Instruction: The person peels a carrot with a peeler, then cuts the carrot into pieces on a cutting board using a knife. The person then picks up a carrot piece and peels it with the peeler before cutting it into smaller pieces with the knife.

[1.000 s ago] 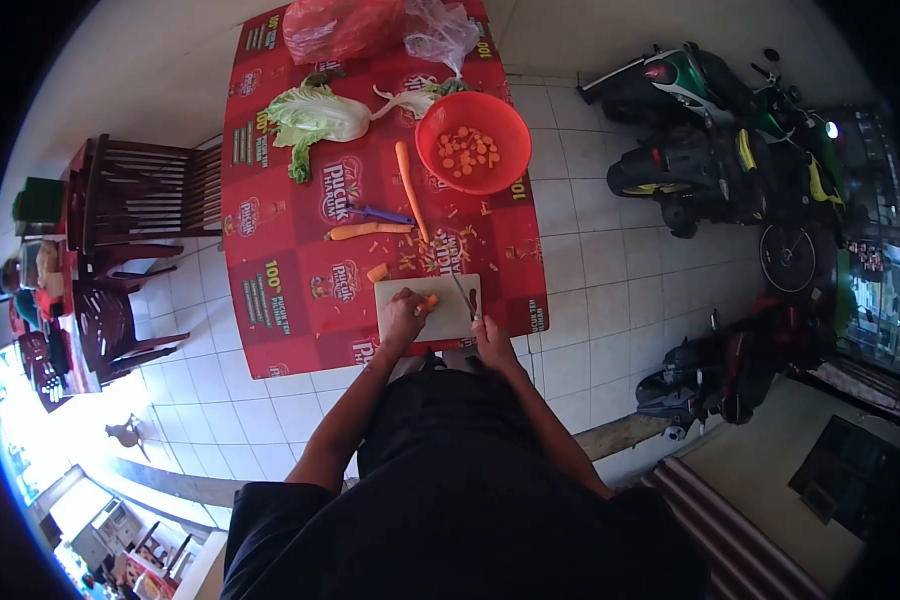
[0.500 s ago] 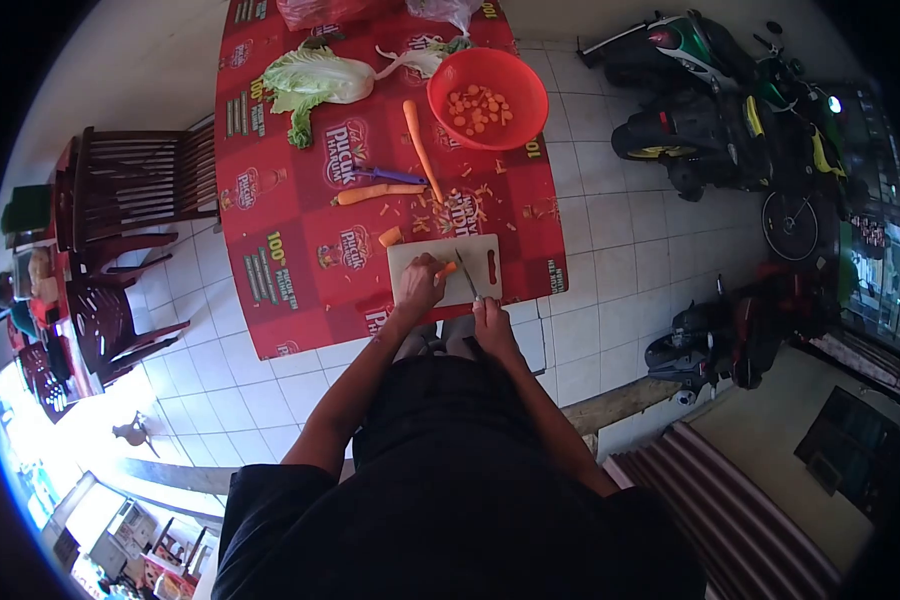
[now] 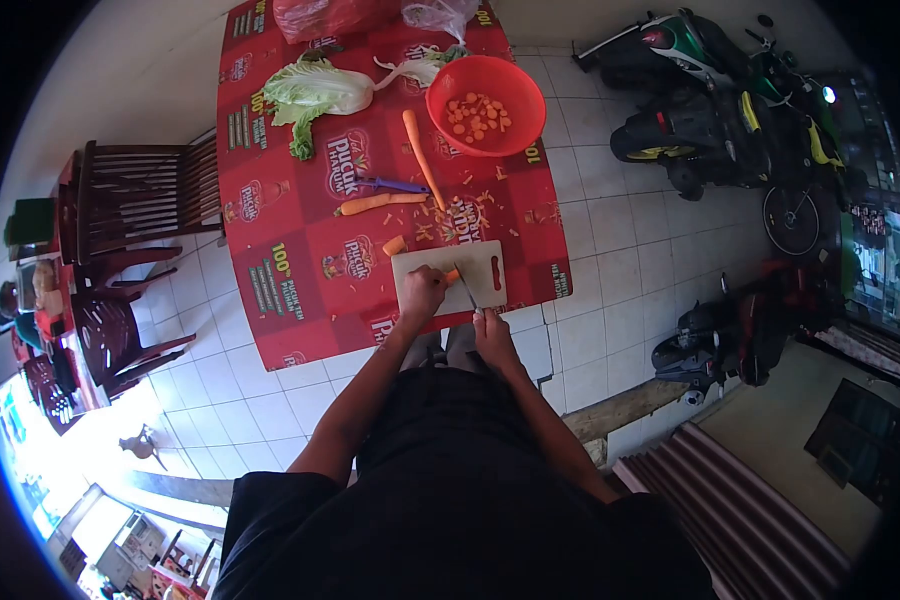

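My left hand (image 3: pixel 425 290) is closed round a piece of carrot (image 3: pixel 452 276) on the white cutting board (image 3: pixel 486 262). In my right hand (image 3: pixel 490 326) is a knife (image 3: pixel 467 288), its blade lying across the board right beside the carrot's cut end. Another carrot chunk (image 3: pixel 395 245) rests at the board's far left corner. Beyond the board lie a peeled carrot (image 3: pixel 375 203), a longer carrot (image 3: pixel 417 150) and a purple-handled tool (image 3: pixel 395 185), probably a peeler. Orange peelings (image 3: pixel 460 215) are scattered near them.
A red bowl (image 3: pixel 515 135) with carrot slices stands at the table's far right. Napa cabbage (image 3: pixel 330 90) and plastic bags (image 3: pixel 335 18) are at the far side. Wooden chairs (image 3: pixel 150 190) stand left, motorcycles (image 3: pixel 670 140) right, of the red-covered table (image 3: pixel 310 270).
The whole view has shifted slightly, so the table appears a little lower. Both hands stay at the board, with the knife still beside the carrot piece.
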`<state>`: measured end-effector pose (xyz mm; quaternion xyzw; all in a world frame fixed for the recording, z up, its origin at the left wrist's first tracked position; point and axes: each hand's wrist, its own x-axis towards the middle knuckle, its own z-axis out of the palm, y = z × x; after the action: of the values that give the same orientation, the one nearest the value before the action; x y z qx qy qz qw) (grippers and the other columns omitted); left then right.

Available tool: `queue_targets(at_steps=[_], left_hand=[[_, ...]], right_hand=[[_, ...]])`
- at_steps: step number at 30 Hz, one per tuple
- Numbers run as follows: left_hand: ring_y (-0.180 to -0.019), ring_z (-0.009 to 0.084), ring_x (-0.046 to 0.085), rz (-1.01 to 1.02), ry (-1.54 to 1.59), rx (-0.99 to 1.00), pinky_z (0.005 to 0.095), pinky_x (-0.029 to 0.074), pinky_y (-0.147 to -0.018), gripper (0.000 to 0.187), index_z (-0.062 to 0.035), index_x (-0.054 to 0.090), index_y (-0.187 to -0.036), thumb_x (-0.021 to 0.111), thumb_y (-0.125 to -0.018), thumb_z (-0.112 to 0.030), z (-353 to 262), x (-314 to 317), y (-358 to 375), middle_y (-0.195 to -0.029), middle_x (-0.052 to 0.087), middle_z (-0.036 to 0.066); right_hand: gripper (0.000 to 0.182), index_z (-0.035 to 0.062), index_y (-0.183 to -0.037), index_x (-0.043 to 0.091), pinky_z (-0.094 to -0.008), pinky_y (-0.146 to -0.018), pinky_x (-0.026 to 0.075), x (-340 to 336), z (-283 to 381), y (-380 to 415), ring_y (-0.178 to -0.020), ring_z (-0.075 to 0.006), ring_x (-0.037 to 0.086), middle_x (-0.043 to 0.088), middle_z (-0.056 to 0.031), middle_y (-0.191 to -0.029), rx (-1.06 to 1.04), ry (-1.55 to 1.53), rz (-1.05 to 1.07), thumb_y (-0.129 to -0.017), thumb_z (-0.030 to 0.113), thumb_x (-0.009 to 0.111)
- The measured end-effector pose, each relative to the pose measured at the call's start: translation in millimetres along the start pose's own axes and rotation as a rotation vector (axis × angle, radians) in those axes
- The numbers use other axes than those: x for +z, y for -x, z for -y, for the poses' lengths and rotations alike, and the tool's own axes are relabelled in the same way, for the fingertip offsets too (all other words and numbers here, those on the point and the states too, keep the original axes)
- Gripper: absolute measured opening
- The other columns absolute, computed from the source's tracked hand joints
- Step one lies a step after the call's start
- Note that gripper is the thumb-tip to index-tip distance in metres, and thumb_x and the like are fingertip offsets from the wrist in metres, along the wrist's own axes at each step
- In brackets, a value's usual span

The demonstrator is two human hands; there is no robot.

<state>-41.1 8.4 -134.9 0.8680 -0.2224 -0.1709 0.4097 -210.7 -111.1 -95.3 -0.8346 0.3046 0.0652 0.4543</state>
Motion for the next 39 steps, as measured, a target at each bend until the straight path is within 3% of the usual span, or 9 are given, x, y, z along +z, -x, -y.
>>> queue_targets(at_steps=[6,9,12,15,24,39], left_hand=[[-0.075,0.0369,0.069,0.011,-0.03,0.017,0.0462,0.056,-0.071,0.005,-0.0072,0.079,-0.081,0.078,-0.077,-0.01,-5,-2,2,-0.082,0.069,0.017],[-0.075,0.0372,0.069,0.012,-0.02,0.015,0.0467,0.056,-0.071,0.005,-0.0075,0.079,-0.081,0.078,-0.078,-0.011,-5,-2,2,-0.083,0.069,0.017],[-0.076,0.0374,0.069,0.006,-0.025,0.021,0.0472,0.055,-0.071,0.005,-0.0072,0.079,-0.08,0.078,-0.078,-0.012,-6,-1,3,-0.083,0.068,0.017],[-0.076,0.0376,0.069,-0.007,-0.03,0.017,0.0475,0.055,-0.07,0.006,-0.0067,0.078,-0.081,0.078,-0.079,-0.012,-4,2,5,-0.084,0.068,0.017],[-0.075,0.0375,0.068,-0.009,-0.056,0.069,0.0469,0.055,-0.069,0.006,-0.0057,0.077,-0.081,0.076,-0.079,-0.012,-8,0,5,-0.081,0.067,0.019],[-0.076,0.0393,0.069,-0.026,-0.039,0.034,0.048,0.055,-0.07,0.007,-0.005,0.078,-0.082,0.075,-0.08,-0.011,-10,0,6,-0.083,0.068,0.021]], right_hand=[[0.035,-0.0059,-0.115,0.058,-0.0583,-0.086,0.05,3,-2,5,-0.1,-0.0545,0.062,0.065,-0.0349,-0.101,0.003,0.018,-0.001,-0.106,0.026,0.048],[0.04,-0.0028,-0.123,0.057,-0.0627,-0.076,0.05,6,-6,6,-0.09,-0.0559,0.064,0.067,-0.0356,-0.092,-0.061,0.026,-0.051,-0.107,0.032,0.046],[0.04,-0.0024,-0.126,0.056,-0.063,-0.076,0.05,4,-6,7,-0.091,-0.0564,0.064,0.067,-0.0358,-0.093,-0.027,0.058,-0.001,-0.107,0.031,0.046],[0.038,-0.0049,-0.12,0.056,-0.0602,-0.085,0.049,-1,1,10,-0.103,-0.0551,0.062,0.065,-0.0369,-0.105,0.019,0.009,0.034,-0.107,0.029,0.045],[0.038,-0.006,-0.112,0.058,-0.0598,-0.081,0.049,-4,0,11,-0.095,-0.0552,0.063,0.066,-0.0352,-0.094,-0.008,0.016,0.038,-0.108,0.03,0.045],[0.036,-0.0073,-0.111,0.057,-0.0604,-0.079,0.05,-4,7,7,-0.092,-0.0555,0.063,0.065,-0.0363,-0.094,0.006,0.094,0.018,-0.107,0.026,0.046]])
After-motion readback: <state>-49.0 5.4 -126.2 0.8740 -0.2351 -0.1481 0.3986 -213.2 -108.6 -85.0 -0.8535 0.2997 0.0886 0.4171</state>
